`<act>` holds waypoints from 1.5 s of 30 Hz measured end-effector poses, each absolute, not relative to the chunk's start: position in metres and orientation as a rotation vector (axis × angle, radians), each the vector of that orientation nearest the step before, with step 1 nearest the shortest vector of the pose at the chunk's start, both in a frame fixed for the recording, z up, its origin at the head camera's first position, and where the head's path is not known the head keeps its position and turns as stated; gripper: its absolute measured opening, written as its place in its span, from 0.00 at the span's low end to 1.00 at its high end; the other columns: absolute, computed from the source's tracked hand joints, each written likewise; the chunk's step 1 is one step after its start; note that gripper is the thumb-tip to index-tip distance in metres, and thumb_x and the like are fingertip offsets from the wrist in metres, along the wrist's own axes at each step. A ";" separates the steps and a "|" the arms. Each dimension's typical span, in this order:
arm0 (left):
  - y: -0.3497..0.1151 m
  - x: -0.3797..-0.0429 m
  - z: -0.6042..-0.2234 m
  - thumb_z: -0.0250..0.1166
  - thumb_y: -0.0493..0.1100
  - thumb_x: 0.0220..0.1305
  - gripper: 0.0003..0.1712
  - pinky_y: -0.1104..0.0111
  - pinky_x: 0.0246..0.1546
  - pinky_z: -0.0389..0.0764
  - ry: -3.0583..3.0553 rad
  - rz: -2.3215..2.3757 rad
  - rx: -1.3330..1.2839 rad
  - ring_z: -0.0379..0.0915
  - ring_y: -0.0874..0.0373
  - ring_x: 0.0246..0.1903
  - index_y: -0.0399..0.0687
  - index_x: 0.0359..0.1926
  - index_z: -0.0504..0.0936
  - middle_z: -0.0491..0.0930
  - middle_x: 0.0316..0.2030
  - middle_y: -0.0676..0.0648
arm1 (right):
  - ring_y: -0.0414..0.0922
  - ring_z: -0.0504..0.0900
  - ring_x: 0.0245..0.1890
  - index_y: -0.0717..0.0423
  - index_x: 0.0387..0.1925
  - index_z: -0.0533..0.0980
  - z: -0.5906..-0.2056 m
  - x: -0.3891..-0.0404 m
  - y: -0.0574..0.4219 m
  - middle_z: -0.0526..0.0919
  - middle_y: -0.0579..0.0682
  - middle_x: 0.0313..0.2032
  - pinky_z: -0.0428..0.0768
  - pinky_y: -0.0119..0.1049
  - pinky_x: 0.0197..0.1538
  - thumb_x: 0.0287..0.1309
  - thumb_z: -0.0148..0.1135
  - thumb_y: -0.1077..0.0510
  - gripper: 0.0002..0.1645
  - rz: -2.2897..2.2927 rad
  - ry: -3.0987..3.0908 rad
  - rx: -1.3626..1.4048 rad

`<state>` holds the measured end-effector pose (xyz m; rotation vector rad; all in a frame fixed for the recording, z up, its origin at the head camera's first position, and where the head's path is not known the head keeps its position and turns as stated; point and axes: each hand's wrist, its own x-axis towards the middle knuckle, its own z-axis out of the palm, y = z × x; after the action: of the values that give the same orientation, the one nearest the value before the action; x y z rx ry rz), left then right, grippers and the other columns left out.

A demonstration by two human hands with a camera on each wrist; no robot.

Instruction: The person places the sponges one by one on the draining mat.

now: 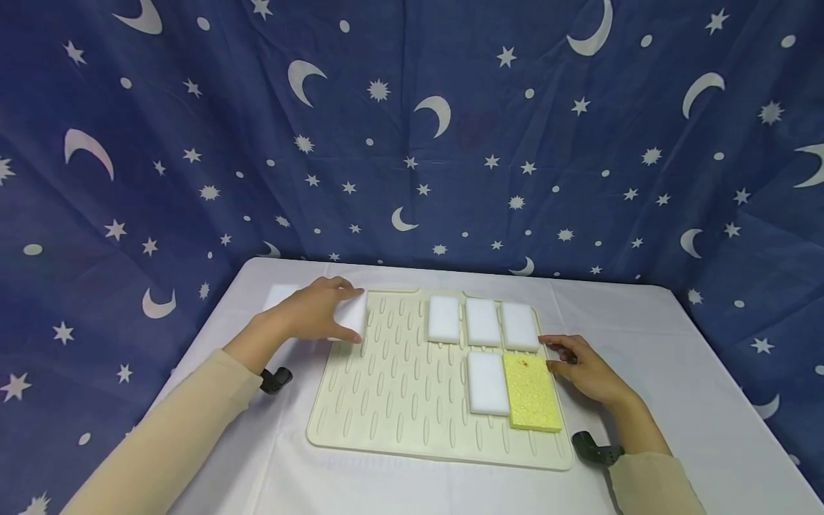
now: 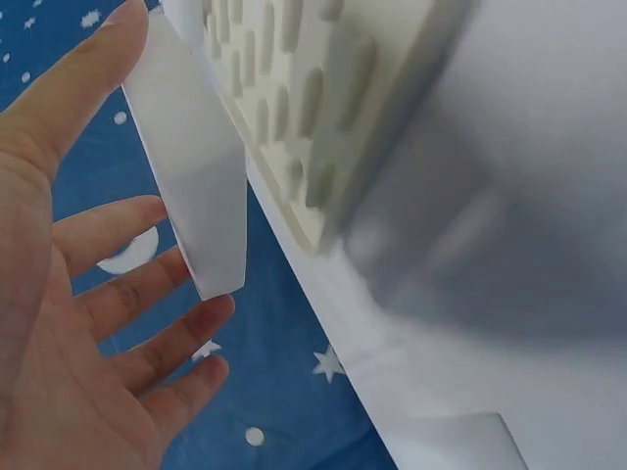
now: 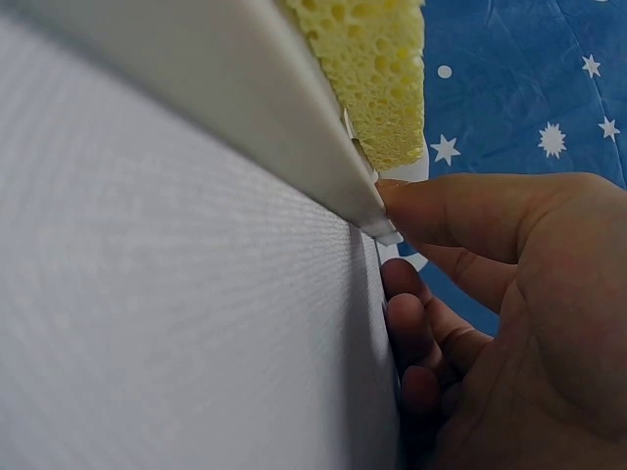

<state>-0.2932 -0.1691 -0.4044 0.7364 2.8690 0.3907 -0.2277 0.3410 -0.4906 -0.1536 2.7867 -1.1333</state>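
Observation:
My left hand [image 1: 315, 309] holds a white sponge [image 1: 352, 315] over the back left corner of a cream ridged mat [image 1: 399, 400]. In the left wrist view the thumb is at one end of that white sponge [image 2: 191, 147] and the fingertips touch its other side. Against the mat's right edge rests my right hand [image 1: 589, 368]; its thumb touches the rim in the right wrist view, with the other fingers bent below. Beside it on the mat lie a yellow sponge [image 1: 533, 393] and a white sponge [image 1: 487, 383].
Three white sponges form a row at the mat's back right, including the middle one [image 1: 483, 322]. Another white block [image 1: 281, 293] lies left of the mat, partly behind my left hand. A white cloth [image 1: 360, 486] covers the table; a dark blue curtain [image 1: 412, 143] hangs behind.

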 end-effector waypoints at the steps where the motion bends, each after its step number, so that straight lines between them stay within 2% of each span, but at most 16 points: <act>1: -0.167 -0.292 -0.404 0.79 0.69 0.48 0.59 0.43 0.68 0.71 2.871 0.385 0.745 0.65 0.41 0.70 0.51 0.76 0.70 0.71 0.70 0.44 | 0.51 0.67 0.52 0.54 0.70 0.73 -0.491 -0.228 0.341 0.70 0.60 0.58 0.70 0.43 0.51 0.67 0.66 0.58 0.30 -1.131 2.788 -0.155; 5: -0.159 -0.285 -0.404 0.77 0.72 0.48 0.59 0.43 0.67 0.72 2.871 0.374 0.776 0.65 0.42 0.70 0.52 0.76 0.70 0.71 0.70 0.46 | 0.50 0.66 0.52 0.54 0.70 0.73 -0.491 -0.229 0.341 0.70 0.59 0.58 0.69 0.43 0.51 0.68 0.65 0.57 0.30 -1.129 2.786 -0.158; 12: -0.144 -0.274 -0.406 0.75 0.74 0.49 0.58 0.48 0.68 0.73 2.871 0.350 0.821 0.66 0.44 0.70 0.53 0.76 0.70 0.71 0.70 0.47 | 0.51 0.66 0.52 0.54 0.70 0.72 -0.490 -0.232 0.342 0.70 0.59 0.57 0.69 0.43 0.51 0.67 0.64 0.57 0.31 -1.102 2.788 -0.140; 24: -0.121 -0.260 -0.410 0.73 0.77 0.49 0.58 0.51 0.70 0.70 2.895 0.321 0.869 0.67 0.46 0.69 0.54 0.75 0.71 0.74 0.67 0.49 | 0.51 0.66 0.51 0.54 0.69 0.73 -0.492 -0.232 0.343 0.70 0.59 0.55 0.69 0.43 0.51 0.67 0.64 0.58 0.30 -1.113 2.787 -0.153; 39: -0.092 -0.240 -0.415 0.70 0.81 0.48 0.59 0.54 0.69 0.71 2.881 0.288 0.964 0.71 0.47 0.64 0.56 0.75 0.72 0.75 0.67 0.49 | 0.51 0.65 0.53 0.54 0.71 0.71 -0.492 -0.230 0.343 0.68 0.59 0.59 0.69 0.43 0.52 0.69 0.64 0.56 0.31 -1.128 2.761 -0.125; 45: -0.080 -0.233 -0.421 0.69 0.81 0.48 0.58 0.55 0.68 0.71 2.877 0.287 0.989 0.72 0.48 0.62 0.56 0.74 0.72 0.74 0.67 0.50 | 0.51 0.65 0.52 0.54 0.70 0.72 -0.491 -0.230 0.343 0.69 0.59 0.56 0.69 0.43 0.51 0.68 0.64 0.57 0.31 -1.122 2.767 -0.132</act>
<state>-0.2333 -0.0803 -0.4211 0.9891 2.8770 0.2868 -0.2301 0.3427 -0.4906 -0.1321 2.7674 -1.1221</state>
